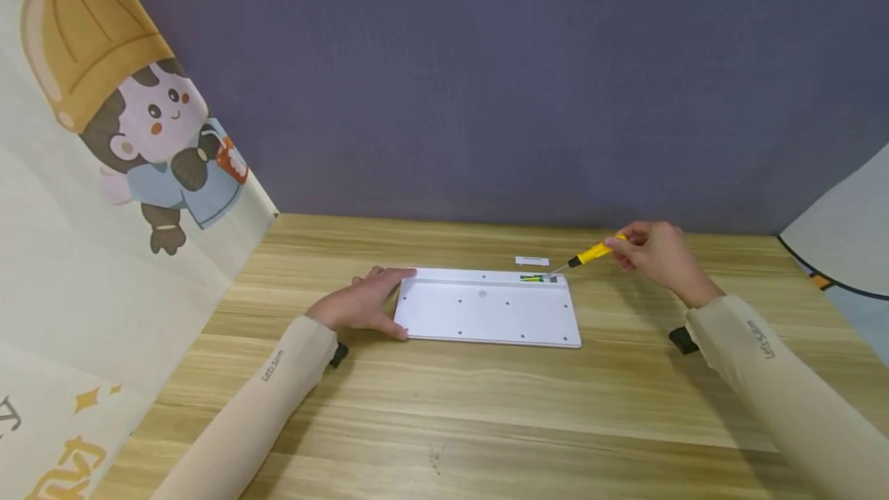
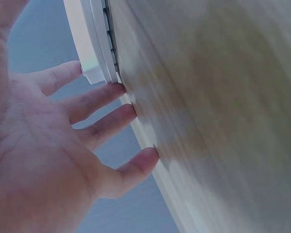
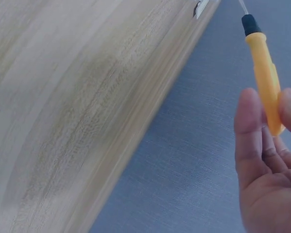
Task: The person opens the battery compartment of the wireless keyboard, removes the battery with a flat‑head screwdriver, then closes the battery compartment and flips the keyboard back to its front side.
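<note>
A white keyboard [image 1: 486, 311] lies face down on the table, with screws dotted over its underside. Its battery slot stands uncovered near the back right corner, and a green and yellow battery [image 1: 532, 278] lies in it. My left hand [image 1: 361, 303] spans the keyboard's left end, thumb at the front corner and forefinger at the back one. In the left wrist view its other fingers [image 2: 106, 126] reach straight down to the tabletop. Between thumb and fingers, my right hand [image 1: 653, 253] pinches the yellow handle of a screwdriver [image 1: 593, 253], whose tip points into the slot beside the battery.
Just behind the keyboard lies a small white battery cover [image 1: 532, 261]. A dark blue-grey panel [image 1: 486, 99] rises along the back edge of the wooden table [image 1: 430, 423]. At the left stands a wall covering [image 1: 62, 253] with a cartoon figure.
</note>
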`<state>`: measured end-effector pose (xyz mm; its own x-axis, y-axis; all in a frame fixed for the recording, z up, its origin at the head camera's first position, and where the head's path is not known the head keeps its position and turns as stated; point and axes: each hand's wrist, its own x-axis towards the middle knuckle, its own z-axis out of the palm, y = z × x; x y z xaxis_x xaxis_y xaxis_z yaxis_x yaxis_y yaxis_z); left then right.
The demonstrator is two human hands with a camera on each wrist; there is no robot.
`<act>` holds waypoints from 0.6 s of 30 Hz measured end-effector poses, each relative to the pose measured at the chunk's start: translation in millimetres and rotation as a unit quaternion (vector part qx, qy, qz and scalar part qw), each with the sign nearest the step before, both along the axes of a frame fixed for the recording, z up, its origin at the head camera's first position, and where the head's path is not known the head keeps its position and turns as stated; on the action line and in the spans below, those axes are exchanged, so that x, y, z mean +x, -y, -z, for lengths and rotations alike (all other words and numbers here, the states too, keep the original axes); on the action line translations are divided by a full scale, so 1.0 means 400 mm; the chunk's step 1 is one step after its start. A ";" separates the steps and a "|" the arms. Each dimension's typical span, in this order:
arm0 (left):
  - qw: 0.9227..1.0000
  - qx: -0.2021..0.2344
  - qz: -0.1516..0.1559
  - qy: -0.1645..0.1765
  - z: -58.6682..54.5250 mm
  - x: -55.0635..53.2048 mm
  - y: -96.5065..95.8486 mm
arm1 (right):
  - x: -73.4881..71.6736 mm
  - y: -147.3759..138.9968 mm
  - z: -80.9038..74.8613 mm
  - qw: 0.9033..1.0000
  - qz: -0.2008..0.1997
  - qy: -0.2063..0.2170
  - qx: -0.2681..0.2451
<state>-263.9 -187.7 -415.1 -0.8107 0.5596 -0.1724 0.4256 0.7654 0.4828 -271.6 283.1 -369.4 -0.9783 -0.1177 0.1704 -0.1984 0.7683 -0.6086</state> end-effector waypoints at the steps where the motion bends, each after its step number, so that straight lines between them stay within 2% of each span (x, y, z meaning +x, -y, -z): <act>1: 1.000 0.000 0.000 0.000 0.000 -0.001 0.000 | 0.001 -0.001 -0.001 1.000 0.001 0.003 0.001; 11: 1.000 0.005 -0.001 0.001 0.000 0.002 0.000 | 0.012 -0.010 0.002 1.000 0.013 0.021 0.018; 18: 1.000 0.006 0.001 0.001 -0.003 0.006 0.001 | 0.027 -0.012 0.007 0.999 -0.012 0.003 0.029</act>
<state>-261.5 -188.2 -414.0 -0.8090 0.5632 -0.1680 0.4259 0.7588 0.4928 -260.9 287.7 -372.2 -0.9762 -0.1502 0.1564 -0.2131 0.7977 -0.5641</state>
